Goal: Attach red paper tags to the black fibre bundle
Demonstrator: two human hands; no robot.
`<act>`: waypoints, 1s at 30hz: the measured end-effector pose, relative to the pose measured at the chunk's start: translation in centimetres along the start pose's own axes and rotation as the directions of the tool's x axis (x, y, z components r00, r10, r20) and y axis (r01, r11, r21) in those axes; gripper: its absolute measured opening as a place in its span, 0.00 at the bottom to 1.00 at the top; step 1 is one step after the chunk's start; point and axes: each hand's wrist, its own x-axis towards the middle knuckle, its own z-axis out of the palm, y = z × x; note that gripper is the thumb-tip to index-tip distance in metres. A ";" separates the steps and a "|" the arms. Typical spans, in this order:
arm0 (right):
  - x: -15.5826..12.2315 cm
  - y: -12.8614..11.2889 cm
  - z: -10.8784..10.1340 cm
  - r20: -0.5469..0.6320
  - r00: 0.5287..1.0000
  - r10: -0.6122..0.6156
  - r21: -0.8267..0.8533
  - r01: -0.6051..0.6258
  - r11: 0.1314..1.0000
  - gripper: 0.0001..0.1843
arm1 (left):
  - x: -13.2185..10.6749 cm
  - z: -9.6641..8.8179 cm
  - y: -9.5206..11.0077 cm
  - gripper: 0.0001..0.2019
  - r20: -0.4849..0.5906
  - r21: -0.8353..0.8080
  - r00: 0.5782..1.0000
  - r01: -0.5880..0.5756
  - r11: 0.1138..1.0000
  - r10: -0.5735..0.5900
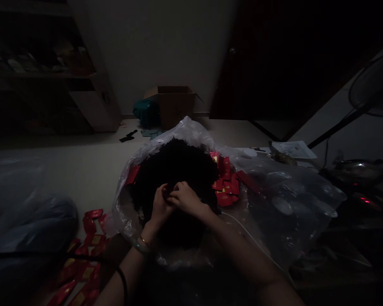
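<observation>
A large heap of dark, twiggy-edged loose material (178, 161) fills an opened clear plastic bag (187, 125) in front of me; the dim light hides what it is. Over its near side, my left hand (162, 202) and my right hand (185, 197) meet, fingertips bent in and pressed close together. Whatever lies between the fingers is too small and dark to name. My left wrist carries a bangle (140, 245). Small red packets (228, 187) with gold marks lie against the heap's right side, and another red packet (133, 174) touches its left edge.
More red packets (89, 250) lie scattered at lower left, beside a filled plastic bag (35, 216). Clear plastic (284, 199) spreads to the right, with a white cord (249, 233) running past it. A cardboard box (177, 104) stands by the wall. A fan (373, 85) is at far right.
</observation>
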 end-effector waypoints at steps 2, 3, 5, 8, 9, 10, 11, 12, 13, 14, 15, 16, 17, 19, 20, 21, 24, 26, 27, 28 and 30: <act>0.5 1.0 0.2 -0.023 0.999 0.023 0.105 -0.021 0.994 0.13 | 0.3 -0.2 0.5 0.32 0.065 -0.090 0.998 0.025 0.996 -0.019; 0.8 1.4 0.4 -0.036 0.998 0.043 0.156 -0.037 0.987 0.14 | 0.5 -0.3 0.6 0.30 0.093 -0.144 0.995 0.052 0.988 -0.039; 1.2 2.0 0.6 -0.038 0.995 0.092 0.260 -0.080 0.962 0.17 | 0.8 -0.5 0.8 0.24 0.151 -0.237 0.980 0.161 0.958 -0.127; 1.7 2.8 0.9 -0.046 0.984 0.175 0.408 -0.142 0.902 0.20 | 1.3 -0.7 0.9 0.17 0.223 -0.337 0.919 0.384 0.860 -0.323; 1.8 3.1 1.0 -0.080 0.975 0.208 0.451 -0.151 0.880 0.20 | 1.4 -0.8 0.9 0.16 0.245 -0.373 0.894 0.444 0.815 -0.375; 2.0 3.3 1.0 -0.128 0.960 0.249 0.489 -0.157 0.858 0.20 | 1.4 -0.9 1.0 0.17 0.263 -0.415 0.871 0.490 0.767 -0.414; 2.1 3.6 1.0 -0.179 0.938 0.297 0.522 -0.165 0.837 0.20 | 1.5 -1.0 1.1 0.17 0.278 -0.458 0.853 0.522 0.719 -0.442; 2.2 3.9 1.0 -0.225 0.911 0.344 0.548 -0.173 0.818 0.18 | 1.5 -1.1 1.3 0.17 0.291 -0.498 0.837 0.546 0.674 -0.463; 2.2 4.1 1.0 -0.249 0.891 0.379 0.566 -0.184 0.804 0.17 | 1.5 -1.2 1.4 0.18 0.296 -0.533 0.824 0.562 0.632 -0.483; 2.1 4.2 1.0 -0.243 0.890 0.387 0.579 -0.187 0.794 0.16 | 1.4 -1.3 1.6 0.18 0.300 -0.563 0.811 0.575 0.594 -0.501; 2.0 4.2 1.1 -0.209 0.908 0.363 0.591 -0.179 0.787 0.17 | 1.4 -1.3 1.8 0.18 0.306 -0.584 0.801 0.585 0.563 -0.515; 1.8 4.2 1.3 -0.159 0.934 0.318 0.604 -0.163 0.780 0.19 | 1.4 -1.4 1.9 0.18 0.313 -0.597 0.791 0.594 0.539 -0.525; 1.6 4.1 1.5 -0.107 0.958 0.267 0.619 -0.147 0.771 0.18 | 1.4 -1.4 2.0 0.18 0.321 -0.604 0.783 0.603 0.521 -0.533; 1.2 3.8 1.9 -0.035 0.974 0.223 0.653 -0.147 0.743 0.13 | 1.4 -1.5 2.2 0.19 0.339 -0.612 0.764 0.623 0.488 -0.549; 1.1 3.7 2.0 -0.027 0.970 0.243 0.668 -0.163 0.726 0.11 | 1.4 -1.5 2.2 0.19 0.351 -0.612 0.751 0.636 0.470 -0.559; 1.0 3.7 2.2 -0.027 0.960 0.279 0.681 -0.186 0.708 0.10 | 1.4 -1.5 2.2 0.20 0.361 -0.609 0.739 0.649 0.456 -0.569; 1.0 3.9 2.5 0.000 0.940 0.341 0.734 -0.231 0.638 0.09 | 1.5 -1.6 2.2 0.20 0.362 -0.580 0.731 0.663 0.474 -0.579; 1.0 4.1 2.6 0.039 0.937 0.347 0.773 -0.249 0.584 0.11 | 1.5 -1.6 2.1 0.20 0.340 -0.561 0.755 0.641 0.523 -0.560; 0.9 4.2 2.6 0.059 0.937 0.344 0.788 -0.255 0.560 0.12 | 1.5 -1.6 2.0 0.19 0.331 -0.554 0.767 0.630 0.545 -0.549; 0.9 4.2 2.7 0.074 0.939 0.337 0.798 -0.259 0.544 0.13 | 1.5 -1.6 2.0 0.19 0.329 -0.545 0.776 0.622 0.562 -0.539; 0.7 4.2 2.9 0.077 0.944 0.322 0.803 -0.250 0.541 0.14 | 1.4 -1.5 2.0 0.17 0.336 -0.525 0.783 0.617 0.586 -0.523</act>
